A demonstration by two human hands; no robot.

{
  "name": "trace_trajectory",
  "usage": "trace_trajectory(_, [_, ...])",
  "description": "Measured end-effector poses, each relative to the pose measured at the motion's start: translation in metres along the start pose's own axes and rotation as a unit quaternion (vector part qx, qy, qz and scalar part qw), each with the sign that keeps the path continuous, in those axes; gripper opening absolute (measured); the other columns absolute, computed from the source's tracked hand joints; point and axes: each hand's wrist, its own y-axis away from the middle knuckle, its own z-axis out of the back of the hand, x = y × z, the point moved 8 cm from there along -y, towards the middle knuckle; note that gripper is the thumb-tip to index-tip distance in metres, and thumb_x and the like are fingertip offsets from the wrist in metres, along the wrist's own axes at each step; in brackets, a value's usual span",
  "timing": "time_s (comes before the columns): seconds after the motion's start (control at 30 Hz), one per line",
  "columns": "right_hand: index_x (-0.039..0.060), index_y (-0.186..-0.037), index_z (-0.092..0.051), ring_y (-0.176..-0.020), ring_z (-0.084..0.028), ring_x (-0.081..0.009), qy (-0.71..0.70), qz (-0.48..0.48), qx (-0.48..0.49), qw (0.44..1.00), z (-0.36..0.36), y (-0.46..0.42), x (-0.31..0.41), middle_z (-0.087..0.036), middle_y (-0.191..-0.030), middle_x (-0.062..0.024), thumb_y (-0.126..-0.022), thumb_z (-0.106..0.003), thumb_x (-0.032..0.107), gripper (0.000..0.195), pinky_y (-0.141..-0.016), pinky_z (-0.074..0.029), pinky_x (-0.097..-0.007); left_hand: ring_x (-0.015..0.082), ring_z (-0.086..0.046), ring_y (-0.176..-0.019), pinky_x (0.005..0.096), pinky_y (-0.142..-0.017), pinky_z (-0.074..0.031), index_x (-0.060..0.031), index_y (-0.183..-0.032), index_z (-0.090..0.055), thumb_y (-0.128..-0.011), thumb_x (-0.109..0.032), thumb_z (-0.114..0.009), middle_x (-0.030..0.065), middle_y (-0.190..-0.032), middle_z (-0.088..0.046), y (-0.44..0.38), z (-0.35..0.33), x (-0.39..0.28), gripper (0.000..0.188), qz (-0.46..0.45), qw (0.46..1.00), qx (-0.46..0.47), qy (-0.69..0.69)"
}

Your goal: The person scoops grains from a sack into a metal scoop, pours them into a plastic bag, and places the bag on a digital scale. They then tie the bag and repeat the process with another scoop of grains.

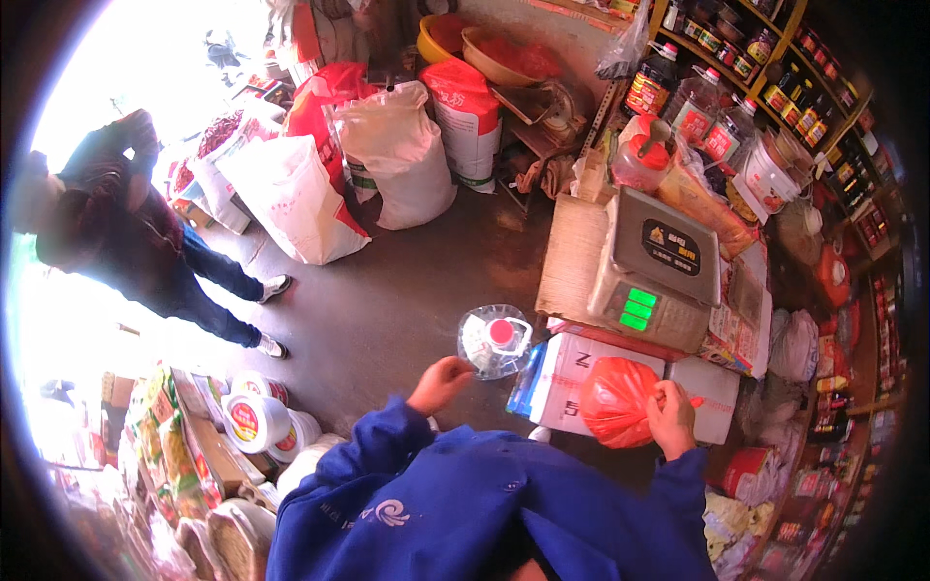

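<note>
My right hand (670, 417) grips the gathered neck of a filled red plastic bag (617, 401). The bag hangs over or rests on a white carton (570, 363) in front of me; which of the two is unclear. My left hand (442, 385) has its fingers curled and is nearest to a clear plastic jug (479, 341) with a red cap and a white handle. Whether it holds something small cannot be made out. Beyond the carton, a digital scale (665, 250) with a lit green display stands on a box.
A person (123, 218) stands at the left by the bright doorway. Large white sacks (290, 196) line the far side. White tubs (258, 421) sit at lower left. Shelves of bottles and jars (799, 102) run along the right, with large oil jugs (697, 105) beside them.
</note>
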Motion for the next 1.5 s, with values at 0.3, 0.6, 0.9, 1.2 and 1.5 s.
trace_trajectory(0.3, [0.0053,-0.093,-0.061,-0.080,-0.064,-0.0330,-0.024,0.049,0.145,0.988,-0.114,-0.038,0.151,-0.066,-0.088,-0.0129,-0.084,-0.060,0.017,0.015,-0.067,-0.049,-0.0443,0.0106,-0.058,-0.079,0.0254,-0.072,-0.047,0.0009,-0.100,-0.062,-0.091,-0.011,-0.060,0.0027,-0.087,-0.063,0.067,0.191,0.042,0.015,0.045,0.985,-0.160,0.037])
trace_trajectory(0.6, [0.0063,-0.089,-0.062,-0.079,-0.064,-0.0358,0.002,0.030,0.139,0.990,-0.160,-0.137,0.156,-0.067,-0.087,-0.0144,-0.084,-0.059,0.019,0.014,-0.068,-0.050,-0.0458,0.0108,-0.058,-0.083,0.0241,-0.076,-0.047,0.0037,-0.102,-0.061,-0.092,-0.009,-0.060,0.0039,-0.091,-0.062,-0.079,0.215,-0.057,0.016,0.017,0.999,-0.017,0.029])
trace_trajectory(0.9, [0.0088,-0.085,-0.060,-0.078,-0.063,-0.0353,-0.083,0.024,0.130,0.988,-0.311,-0.347,0.169,-0.066,-0.086,-0.0126,-0.086,-0.055,0.017,0.010,-0.067,-0.050,-0.0452,0.0095,-0.056,-0.087,0.0238,-0.080,-0.046,0.0023,-0.107,-0.059,-0.091,-0.009,-0.061,0.0024,-0.092,-0.060,-0.329,0.296,-0.186,0.020,-0.016,0.998,0.010,-0.059])
trace_trajectory(1.2, [0.0077,-0.087,-0.059,-0.076,-0.063,-0.0343,-0.207,0.011,0.088,0.974,-0.285,-0.519,0.169,-0.065,-0.084,-0.0131,-0.085,-0.060,0.013,0.006,-0.065,-0.050,-0.0434,0.0154,-0.061,-0.082,0.0269,-0.071,-0.048,0.0017,-0.113,-0.058,-0.090,-0.014,-0.063,0.0088,-0.101,-0.063,-0.544,0.377,-0.230,0.028,0.085,0.987,-0.090,0.099])
trace_trajectory(1.5, [0.0045,-0.090,-0.062,-0.082,-0.064,-0.0348,-0.143,-0.151,0.041,0.977,-0.268,-0.572,0.113,-0.065,-0.085,-0.0171,-0.086,-0.060,0.014,0.011,-0.069,-0.049,-0.0426,0.0176,-0.059,-0.089,0.0300,-0.076,-0.049,0.0022,-0.115,-0.056,-0.085,-0.017,-0.070,0.0099,-0.099,-0.061,-0.810,0.393,-0.293,0.038,-0.005,0.980,-0.017,0.198])
